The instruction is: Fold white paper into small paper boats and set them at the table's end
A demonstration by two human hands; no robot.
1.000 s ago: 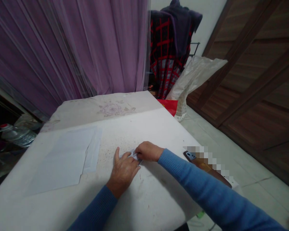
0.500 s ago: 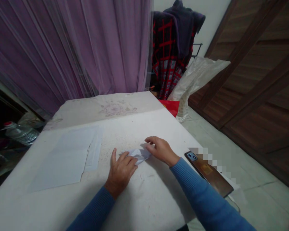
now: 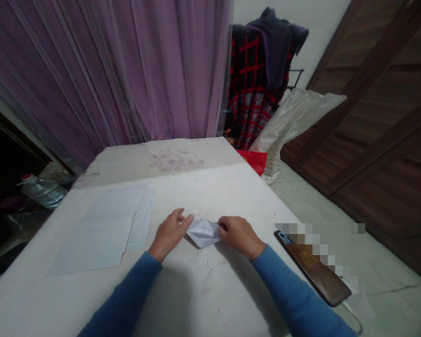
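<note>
A small folded white paper (image 3: 204,233) with pointed corners and several creases stands slightly raised over the table in front of me. My right hand (image 3: 239,235) pinches its right corner between thumb and curled fingers. On the other side, my left hand (image 3: 170,233) has its thumb against the paper's left edge, while its fingers are apart from the thumb and partly hidden behind it. Whether any paper lies under that thumb is hard to see.
Flat white sheets (image 3: 98,229) lie on the table's left side. A brown phone (image 3: 314,267) with a cable rests at the right edge. Beyond stand a water bottle (image 3: 44,191), a purple curtain (image 3: 168,70), a plastic bag (image 3: 291,117) and draped clothes (image 3: 252,70).
My left hand has come off the top of the folded paper to its left edge. My right hand has closed on the right corner. More of the folded shape shows; the view shifted slightly.
</note>
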